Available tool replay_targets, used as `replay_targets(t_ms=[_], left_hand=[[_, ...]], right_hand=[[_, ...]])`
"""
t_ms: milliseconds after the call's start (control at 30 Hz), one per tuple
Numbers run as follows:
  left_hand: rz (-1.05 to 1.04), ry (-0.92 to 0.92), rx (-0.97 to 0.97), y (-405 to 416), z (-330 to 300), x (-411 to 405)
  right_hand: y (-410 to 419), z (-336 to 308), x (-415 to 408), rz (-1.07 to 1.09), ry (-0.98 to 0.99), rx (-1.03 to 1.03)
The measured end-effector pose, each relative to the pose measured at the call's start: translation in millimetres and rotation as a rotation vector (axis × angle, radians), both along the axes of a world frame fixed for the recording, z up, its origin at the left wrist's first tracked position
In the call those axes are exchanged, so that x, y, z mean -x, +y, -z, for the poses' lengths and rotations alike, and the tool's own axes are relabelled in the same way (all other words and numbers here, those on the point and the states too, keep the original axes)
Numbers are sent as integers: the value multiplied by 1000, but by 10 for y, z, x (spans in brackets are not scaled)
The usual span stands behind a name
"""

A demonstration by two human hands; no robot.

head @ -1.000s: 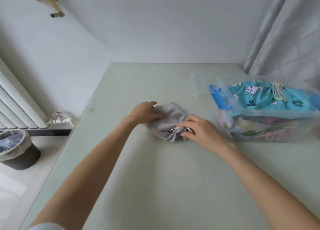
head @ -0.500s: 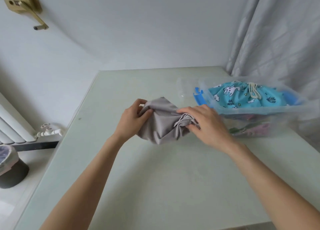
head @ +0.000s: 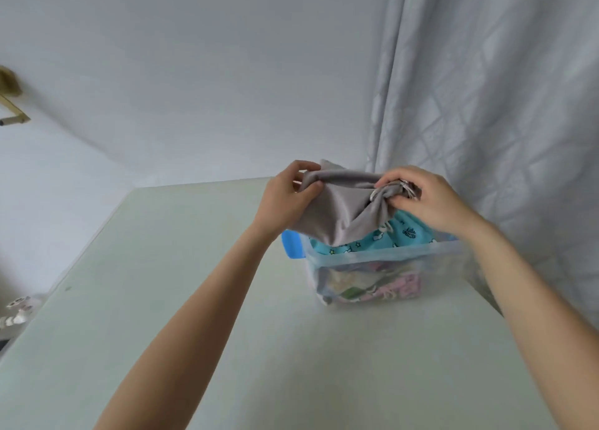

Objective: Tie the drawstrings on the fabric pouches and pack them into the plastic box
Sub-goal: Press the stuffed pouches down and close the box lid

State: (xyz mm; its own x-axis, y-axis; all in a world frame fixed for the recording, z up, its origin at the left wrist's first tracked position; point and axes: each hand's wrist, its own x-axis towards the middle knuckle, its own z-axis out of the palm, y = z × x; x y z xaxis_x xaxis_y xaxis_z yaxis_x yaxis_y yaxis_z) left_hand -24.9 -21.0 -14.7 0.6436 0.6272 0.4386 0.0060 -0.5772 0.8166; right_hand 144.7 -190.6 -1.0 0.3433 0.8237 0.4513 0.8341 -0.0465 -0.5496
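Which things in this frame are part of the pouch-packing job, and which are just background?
In use:
- grey pouch, held over the box by the left hand and right hand
- plastic box
- blue unicorn pouch already inside

Background:
- table
- curtain
- radiator valve
- wall bracket

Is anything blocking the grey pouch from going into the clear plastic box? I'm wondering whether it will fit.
No lid covers the clear plastic box. A turquoise printed pouch already lies at rim level under the grey fabric pouch, held by left hand and right hand, so it must sit on top.
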Motion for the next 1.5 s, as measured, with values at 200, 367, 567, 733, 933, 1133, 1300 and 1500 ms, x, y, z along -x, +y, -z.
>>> replay_targets(t_ms=[200,367,567,733,933,1133,1300,1500], left_hand=[[-186,465,-438,-32,233,-217],[130,578,-535,-138,155,-379],[220,984,-643,-237,212,-696],[225,961,-564,-296,243,-683],[79,612,-652,-475,252,-461],[152,674,-827,-706,399,-509],[126,590,-881,-649,479,-408],[-135,617,-746,-360,450,142]], right_hand=[[-72,97,-456,28,-53,351],[-7,221,-527,6,-153,404],[222,486,-630,-80,-198,778],[186,482,-667,-15,-125,707],[-175,461,-662,46,-132,161],[-522,679,-771,386,89,145],[-568,702,-521,399,145,30],[-181,754,-71,256,207,45]])
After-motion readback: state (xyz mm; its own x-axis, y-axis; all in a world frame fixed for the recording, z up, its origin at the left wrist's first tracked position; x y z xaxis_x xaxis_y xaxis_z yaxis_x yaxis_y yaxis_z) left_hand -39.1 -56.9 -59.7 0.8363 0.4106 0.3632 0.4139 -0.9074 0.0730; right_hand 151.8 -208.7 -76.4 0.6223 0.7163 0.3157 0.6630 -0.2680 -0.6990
